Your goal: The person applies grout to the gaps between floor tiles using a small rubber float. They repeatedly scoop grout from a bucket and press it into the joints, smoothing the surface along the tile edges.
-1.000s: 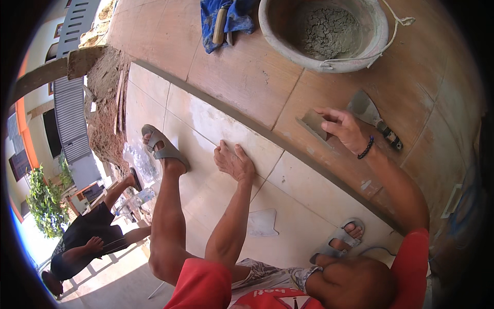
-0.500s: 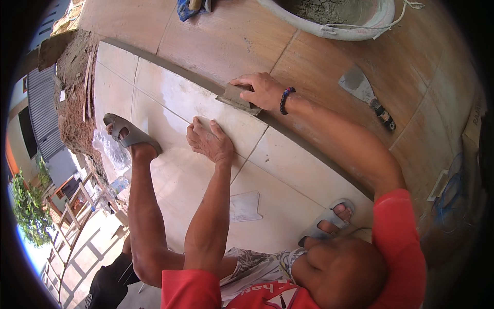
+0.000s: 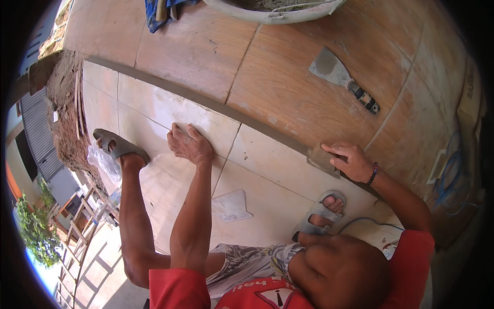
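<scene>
My right hand (image 3: pixel 351 160) grips a flat, rectangular grey-brown piece (image 3: pixel 323 160), thumb and fingers closed on it. This piece lies across the mortar-grey strip (image 3: pixel 267 135) along the edge of the pale tiles. Its material cannot be made out. On the pale tiled surface (image 3: pixel 267 180) rests my left hand (image 3: pixel 191 147), fingers bent and bunched, with the tips down on a tile. A small greyish bit seems to be between its thumb and fingers, mostly hidden. Beyond the strip lie brown wood-look tiles (image 3: pixel 288 98).
A putty knife (image 3: pixel 347 80) lies on the brown tiles. Farther off stand a basin (image 3: pixel 267 16) of grey mortar and a blue cloth (image 3: pixel 154 15) with a handled tool. A white tile offcut (image 3: pixel 232 206) lies between my sandalled feet. Soil (image 3: pixel 64 118) borders the left end.
My right hand has slid right and nearer along the strip with the flat piece. My left hand keeps its place on the tiles. The whole view has shifted a little.
</scene>
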Demonstrator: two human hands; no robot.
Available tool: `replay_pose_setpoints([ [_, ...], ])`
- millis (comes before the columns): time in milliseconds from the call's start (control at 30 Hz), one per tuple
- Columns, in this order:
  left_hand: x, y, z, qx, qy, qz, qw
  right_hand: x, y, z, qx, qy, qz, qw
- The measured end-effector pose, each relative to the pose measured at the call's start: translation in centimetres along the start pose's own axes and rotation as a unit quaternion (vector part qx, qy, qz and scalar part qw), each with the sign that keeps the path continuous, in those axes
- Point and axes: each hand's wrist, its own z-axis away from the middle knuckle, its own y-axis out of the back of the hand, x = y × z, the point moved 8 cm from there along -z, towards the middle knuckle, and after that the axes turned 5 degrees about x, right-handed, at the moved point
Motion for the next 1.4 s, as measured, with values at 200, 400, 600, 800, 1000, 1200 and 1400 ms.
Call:
replay_pose_setpoints([
  [200, -0.5, 0.6, 0.0, 0.003, -0.001, 0.0, 1.0, 0.9, 4.4, 5.5, 0.05, -0.079, -0.025, 0.995],
  [400, 0.3, 0.1, -0.2, 0.009, -0.002, -0.008, 1.0, -6.0, 2.4, -8.4, 0.049, 0.07, -0.073, 0.994],
  [600, 0.1, -0.5, 0.2, -0.01, 0.011, -0.012, 1.0, -5.0, -3.6, -13.2, -0.001, 0.103, -0.005, 0.995],
  [800, -0.8, -0.4, -0.3, 0.002, 0.004, -0.025, 1.0, -0.3, -0.3, -2.8, -0.038, -0.008, -0.025, 0.999],
  [1000, -0.9, 0.0, -0.7, 0.009, 0.006, -0.035, 0.999, 7.1, 3.5, 10.5, -0.011, -0.092, -0.023, 0.995],
  [1200, -0.7, 0.0, -0.7, 0.007, 0.006, -0.041, 0.999, 12.3, 8.4, 22.3, 0.014, -0.194, 0.028, 0.98],
  [1400, -0.9, 0.1, -1.1, 0.001, 0.015, -0.049, 0.999, 7.3, 10.5, 16.5, 0.038, -0.145, 0.027, 0.988],
])
